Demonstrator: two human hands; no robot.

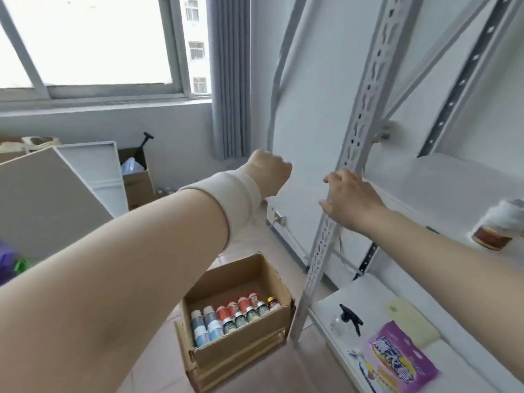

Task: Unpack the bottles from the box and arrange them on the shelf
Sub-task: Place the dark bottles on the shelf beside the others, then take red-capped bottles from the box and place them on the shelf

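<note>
An open cardboard box (272, 282) stands on the floor beside the shelf, holding several small bottles (232, 316) with red, white and blue caps in rows. The white metal shelf (442, 188) rises at the right. One bottle (497, 225), blurred, lies tilted on the middle shelf board. My left hand (270, 173), its wrist wrapped in a beige band, is raised with the fingers curled and nothing visible in it. My right hand (347, 194) rests against the shelf's perforated upright (351, 154), fingers loosely bent beside it.
On the lower shelf board lie a spray bottle (347, 320), a purple packet (402, 361) and a pale sponge (411, 321). Boards (51, 199) and another box (139, 177) lean at the left under the window. A grey curtain (229, 80) hangs in the corner.
</note>
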